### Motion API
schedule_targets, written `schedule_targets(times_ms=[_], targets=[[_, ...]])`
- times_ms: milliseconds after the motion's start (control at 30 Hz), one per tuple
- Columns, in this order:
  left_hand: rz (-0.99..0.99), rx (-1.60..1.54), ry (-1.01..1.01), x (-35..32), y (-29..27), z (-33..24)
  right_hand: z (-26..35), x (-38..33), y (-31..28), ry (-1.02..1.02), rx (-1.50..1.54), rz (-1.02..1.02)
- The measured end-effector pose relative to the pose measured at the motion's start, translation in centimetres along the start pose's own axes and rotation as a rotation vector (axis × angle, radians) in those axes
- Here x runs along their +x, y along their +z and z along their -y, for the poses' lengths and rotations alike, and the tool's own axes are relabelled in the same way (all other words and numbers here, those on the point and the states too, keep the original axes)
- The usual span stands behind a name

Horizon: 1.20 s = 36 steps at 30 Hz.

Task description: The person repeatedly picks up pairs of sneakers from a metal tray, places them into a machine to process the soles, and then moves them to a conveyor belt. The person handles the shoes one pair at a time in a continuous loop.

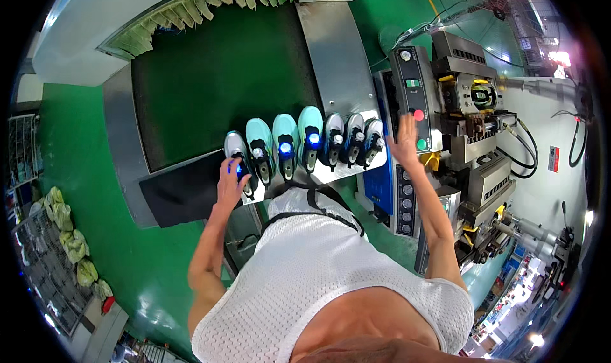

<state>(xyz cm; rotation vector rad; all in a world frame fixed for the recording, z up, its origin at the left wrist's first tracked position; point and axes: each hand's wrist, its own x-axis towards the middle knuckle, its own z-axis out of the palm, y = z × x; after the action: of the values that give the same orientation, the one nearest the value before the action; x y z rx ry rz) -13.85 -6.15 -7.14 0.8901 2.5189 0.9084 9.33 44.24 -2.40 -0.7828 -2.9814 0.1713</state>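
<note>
Several sport shoes stand in a row with their toes pointing away from me, each with a grey last in its opening. My left hand (231,181) is at the leftmost grey-white shoe (235,144), its fingers and thumb around the collar and heel. Beside it are teal shoes (284,129), then smaller grey-and-black shoes (354,132) at the right. Blue light shines on some of the laces. My right hand (405,141), fingers stretched out with nothing in them, is over the edge of a machine's control panel (412,97), between its red button (418,115) and green button (421,145).
Behind the shoes a dark conveyor belt (223,76) runs under a fringed hood (203,10). A black mat (181,194) lies to the left. The pressing machine (474,115) with hoses stands at the right, a fan (496,6) beyond it. Yellowish bags (73,245) sit far left.
</note>
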Motion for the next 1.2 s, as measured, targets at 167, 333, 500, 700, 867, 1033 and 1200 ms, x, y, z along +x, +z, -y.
schedule_targets(times_ms=[167, 333, 500, 700, 867, 1033, 1200], targets=[[0.380, -0.018, 0.353, 4.4, -2.1, 5.1, 24.5, 0.6, -1.6, -0.236, 0.814, 0.343], [0.513, -0.169, 0.268, 7.3, -3.6, 4.5, 36.9, -2.2, 8.7, -0.214, 0.963, 0.373], [0.025, -0.152, 0.036, 0.7, 0.6, 4.2, 38.9, -1.5, 13.3, 0.199, 0.891, 0.273], [-0.283, -0.173, -0.278, -0.8, 8.0, 2.7, 37.4, -1.7, 13.5, 0.310, 1.007, 0.175], [-0.186, -0.179, -0.254, 0.1, 2.4, 4.8, 38.3, -1.8, 13.5, 0.425, 1.137, 0.150], [0.027, -0.246, -0.306, 5.9, -3.8, 0.5, 32.4, -4.1, 2.1, 0.476, 1.494, 0.016], [0.318, -0.482, 0.067, 10.1, -2.8, -11.6, 24.9, -13.2, -4.1, 0.672, 1.617, -0.290]])
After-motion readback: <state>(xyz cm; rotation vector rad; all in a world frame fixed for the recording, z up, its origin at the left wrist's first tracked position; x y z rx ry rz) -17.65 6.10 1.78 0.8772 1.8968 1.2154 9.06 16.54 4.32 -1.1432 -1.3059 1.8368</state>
